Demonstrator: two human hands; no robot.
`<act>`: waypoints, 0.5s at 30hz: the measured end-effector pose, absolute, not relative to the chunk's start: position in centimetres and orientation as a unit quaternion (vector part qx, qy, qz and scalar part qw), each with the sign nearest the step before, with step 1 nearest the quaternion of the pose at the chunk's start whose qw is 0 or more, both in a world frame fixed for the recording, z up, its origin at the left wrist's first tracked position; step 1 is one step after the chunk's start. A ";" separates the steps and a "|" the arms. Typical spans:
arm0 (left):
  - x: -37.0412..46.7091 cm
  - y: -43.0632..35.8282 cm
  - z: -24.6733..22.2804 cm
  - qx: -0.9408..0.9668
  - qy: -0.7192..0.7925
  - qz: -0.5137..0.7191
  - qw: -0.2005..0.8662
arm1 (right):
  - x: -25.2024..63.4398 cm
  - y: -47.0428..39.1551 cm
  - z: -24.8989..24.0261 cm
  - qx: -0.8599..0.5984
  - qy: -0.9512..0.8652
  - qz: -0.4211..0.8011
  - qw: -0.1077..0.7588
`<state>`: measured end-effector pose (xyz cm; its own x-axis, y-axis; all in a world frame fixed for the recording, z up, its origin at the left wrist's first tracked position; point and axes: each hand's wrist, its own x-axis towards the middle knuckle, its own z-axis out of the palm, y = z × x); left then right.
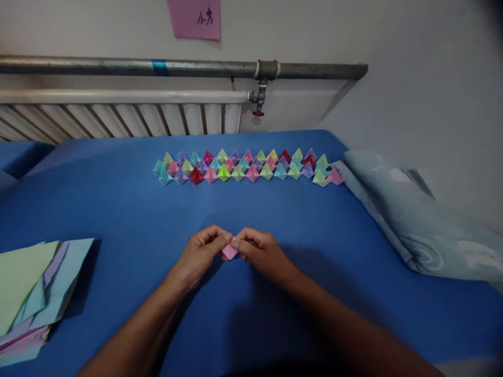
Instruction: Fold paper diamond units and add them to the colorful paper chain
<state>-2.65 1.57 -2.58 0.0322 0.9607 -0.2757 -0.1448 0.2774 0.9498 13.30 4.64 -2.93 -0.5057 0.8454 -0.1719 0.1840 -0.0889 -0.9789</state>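
A small folded pink paper piece (230,251) is pinched between both hands above the blue surface. My left hand (203,251) grips its left side, thumb on top. My right hand (260,250) holds the right side, thumb and fingers closed on it. The piece points downward in a diamond shape, and its upper edges are partly hidden by my thumbs. Beyond the hands lie rows of folded paper boats (238,173) in pink, green, blue, purple, red and yellow, set close together.
To the left lies a stack of coloured paper sheets (27,283). A folded light-green blanket (424,220) rests at the right by the wall. Behind the blue padded surface (129,220) stand a white radiator (157,97) and a metal pipe (208,68) with a red-handled valve (258,113).
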 end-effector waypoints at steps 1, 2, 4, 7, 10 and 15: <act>-2.6 1.6 -2.6 0.389 0.524 0.464 0.599 | 13.3 4.6 -2.9 -0.419 -0.612 0.614 0.270; -2.6 1.6 -2.6 0.388 0.524 0.470 0.595 | 13.2 4.6 -2.8 -0.421 -0.606 0.620 0.266; -2.7 1.6 -2.6 0.388 0.524 0.481 0.586 | 13.1 4.5 -2.8 -0.421 -0.597 0.636 0.250; -2.9 1.7 -2.6 0.395 0.529 0.484 0.575 | 13.0 4.5 -2.7 -0.417 -0.589 0.654 0.228; -3.1 1.8 -2.5 0.394 0.527 0.462 0.595 | 13.0 4.6 -2.7 -0.423 -0.567 0.668 0.229; -3.1 1.7 -2.6 0.395 0.528 0.441 0.609 | 13.0 4.7 -2.7 -0.422 -0.533 0.694 0.236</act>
<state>-3.08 1.74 -2.56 0.0539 0.9539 -0.2954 -0.1200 0.2998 0.9464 12.95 4.71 -2.65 -0.5325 0.7779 -0.3337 0.1225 -0.3193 -0.9397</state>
